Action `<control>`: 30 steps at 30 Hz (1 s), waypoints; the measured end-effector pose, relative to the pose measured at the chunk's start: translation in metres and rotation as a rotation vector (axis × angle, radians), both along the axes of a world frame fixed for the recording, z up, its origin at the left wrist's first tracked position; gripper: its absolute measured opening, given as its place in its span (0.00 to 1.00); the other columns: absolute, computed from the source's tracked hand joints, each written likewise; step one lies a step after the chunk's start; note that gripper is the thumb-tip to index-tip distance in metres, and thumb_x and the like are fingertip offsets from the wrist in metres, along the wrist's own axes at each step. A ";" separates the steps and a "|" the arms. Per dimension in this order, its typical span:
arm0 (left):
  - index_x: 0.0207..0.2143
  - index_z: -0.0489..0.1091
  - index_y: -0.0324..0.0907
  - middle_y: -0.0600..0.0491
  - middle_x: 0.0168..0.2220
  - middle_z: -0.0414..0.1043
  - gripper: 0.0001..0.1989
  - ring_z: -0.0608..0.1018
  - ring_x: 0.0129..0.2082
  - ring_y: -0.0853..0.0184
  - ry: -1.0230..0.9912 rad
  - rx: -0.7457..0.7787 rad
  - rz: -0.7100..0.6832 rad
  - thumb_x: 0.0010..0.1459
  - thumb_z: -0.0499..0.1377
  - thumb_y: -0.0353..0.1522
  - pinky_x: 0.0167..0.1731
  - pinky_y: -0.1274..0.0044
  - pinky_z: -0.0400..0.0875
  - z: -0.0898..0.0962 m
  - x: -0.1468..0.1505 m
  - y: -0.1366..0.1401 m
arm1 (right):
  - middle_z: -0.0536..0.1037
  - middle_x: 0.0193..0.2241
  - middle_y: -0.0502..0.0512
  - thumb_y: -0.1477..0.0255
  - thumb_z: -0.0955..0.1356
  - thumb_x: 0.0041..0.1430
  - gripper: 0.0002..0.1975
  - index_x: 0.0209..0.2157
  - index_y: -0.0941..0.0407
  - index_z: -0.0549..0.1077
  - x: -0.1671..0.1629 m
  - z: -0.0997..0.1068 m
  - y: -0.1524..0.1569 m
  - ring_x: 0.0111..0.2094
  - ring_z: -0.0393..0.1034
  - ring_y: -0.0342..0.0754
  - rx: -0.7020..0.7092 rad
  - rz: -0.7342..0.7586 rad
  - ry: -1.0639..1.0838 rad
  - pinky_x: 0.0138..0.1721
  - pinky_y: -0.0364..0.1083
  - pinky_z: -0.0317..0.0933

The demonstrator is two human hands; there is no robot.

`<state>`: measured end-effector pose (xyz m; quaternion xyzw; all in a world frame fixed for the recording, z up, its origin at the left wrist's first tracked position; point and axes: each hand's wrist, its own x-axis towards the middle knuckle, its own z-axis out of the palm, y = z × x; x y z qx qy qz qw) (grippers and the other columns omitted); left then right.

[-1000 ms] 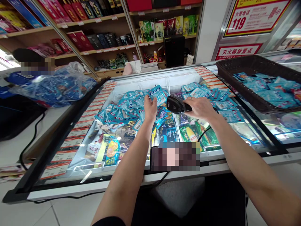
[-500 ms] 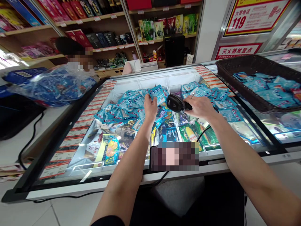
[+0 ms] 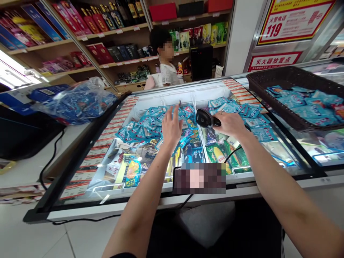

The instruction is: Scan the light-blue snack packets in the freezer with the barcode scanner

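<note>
My left hand [image 3: 172, 126] is open, fingers spread, over a heap of blue snack packets [image 3: 146, 123] on the glass top of a chest freezer [image 3: 107, 199]. No packet shows between its fingers. In my right hand [image 3: 231, 123] is a black barcode scanner [image 3: 205, 118], its head pointing left toward the left hand. The scanner's cord runs down toward the front edge. More blue packets [image 3: 248, 109] lie beyond and to the right of my right hand. Under the glass are colourful ice cream packs [image 3: 217, 154].
A phone [image 3: 199, 178] stands at the freezer's front edge. On the right rests a dark woven basket [image 3: 285, 111] of blue packets. A clear bag of blue packets [image 3: 80, 100] sits at the left. Behind the freezer is a person [image 3: 166, 59] before stocked shelves [image 3: 120, 30].
My left hand has let go of the blue packet it held up and spread its fingers. My right hand keeps the scanner. The person behind has moved right, and the view has shifted slightly.
</note>
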<state>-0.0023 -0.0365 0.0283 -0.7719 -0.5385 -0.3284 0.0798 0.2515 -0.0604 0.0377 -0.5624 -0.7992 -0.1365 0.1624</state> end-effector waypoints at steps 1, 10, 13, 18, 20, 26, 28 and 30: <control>0.62 0.50 0.46 0.46 0.63 0.51 0.27 0.54 0.63 0.55 0.106 -0.034 -0.074 0.62 0.47 0.41 0.60 0.60 0.50 -0.002 -0.001 -0.009 | 0.76 0.40 0.54 0.62 0.64 0.55 0.17 0.44 0.53 0.71 0.001 0.001 0.000 0.37 0.71 0.51 0.004 -0.005 0.003 0.30 0.45 0.53; 0.58 0.59 0.54 0.58 0.62 0.56 0.21 0.53 0.64 0.63 0.416 -0.190 -0.215 0.64 0.41 0.41 0.62 0.63 0.45 -0.017 -0.016 -0.019 | 0.77 0.37 0.56 0.60 0.64 0.55 0.17 0.42 0.54 0.72 0.007 0.006 -0.009 0.35 0.71 0.51 -0.022 -0.088 0.007 0.30 0.45 0.55; 0.56 0.61 0.53 0.56 0.61 0.59 0.20 0.56 0.63 0.64 0.391 -0.172 -0.202 0.64 0.42 0.38 0.61 0.64 0.47 -0.013 -0.019 -0.001 | 0.77 0.38 0.56 0.61 0.64 0.55 0.18 0.43 0.54 0.72 0.017 0.005 -0.015 0.36 0.71 0.52 -0.041 -0.097 -0.012 0.30 0.45 0.55; 0.54 0.64 0.53 0.56 0.58 0.63 0.20 0.58 0.62 0.64 0.358 -0.150 -0.148 0.64 0.41 0.36 0.59 0.64 0.49 -0.014 -0.021 0.023 | 0.77 0.39 0.55 0.61 0.64 0.55 0.17 0.44 0.54 0.72 0.038 -0.002 -0.024 0.37 0.71 0.51 -0.070 -0.124 0.011 0.32 0.45 0.56; 0.53 0.65 0.52 0.55 0.57 0.64 0.20 0.58 0.62 0.63 0.351 -0.136 -0.112 0.64 0.41 0.36 0.59 0.63 0.49 -0.016 -0.021 0.030 | 0.77 0.38 0.55 0.62 0.64 0.55 0.17 0.43 0.54 0.72 0.044 -0.004 -0.025 0.37 0.71 0.51 -0.061 -0.156 0.044 0.32 0.45 0.57; 0.51 0.66 0.52 0.53 0.57 0.65 0.19 0.59 0.61 0.61 0.356 -0.135 0.037 0.63 0.42 0.36 0.59 0.58 0.49 -0.020 -0.013 0.042 | 0.77 0.36 0.56 0.59 0.65 0.54 0.17 0.40 0.54 0.72 0.058 -0.004 -0.024 0.36 0.71 0.53 -0.027 -0.277 0.145 0.32 0.46 0.58; 0.51 0.66 0.51 0.52 0.56 0.65 0.19 0.59 0.61 0.60 0.355 -0.115 0.048 0.63 0.42 0.35 0.58 0.57 0.49 -0.020 -0.011 0.042 | 0.77 0.35 0.57 0.58 0.64 0.54 0.18 0.41 0.54 0.72 0.062 -0.003 -0.023 0.36 0.71 0.53 -0.012 -0.295 0.179 0.32 0.47 0.58; 0.50 0.67 0.49 0.50 0.56 0.65 0.19 0.59 0.61 0.60 0.350 -0.094 0.054 0.63 0.42 0.35 0.58 0.57 0.49 -0.019 -0.011 0.041 | 0.77 0.35 0.57 0.58 0.64 0.54 0.17 0.40 0.54 0.71 0.066 -0.002 -0.022 0.36 0.71 0.54 -0.011 -0.307 0.196 0.33 0.47 0.59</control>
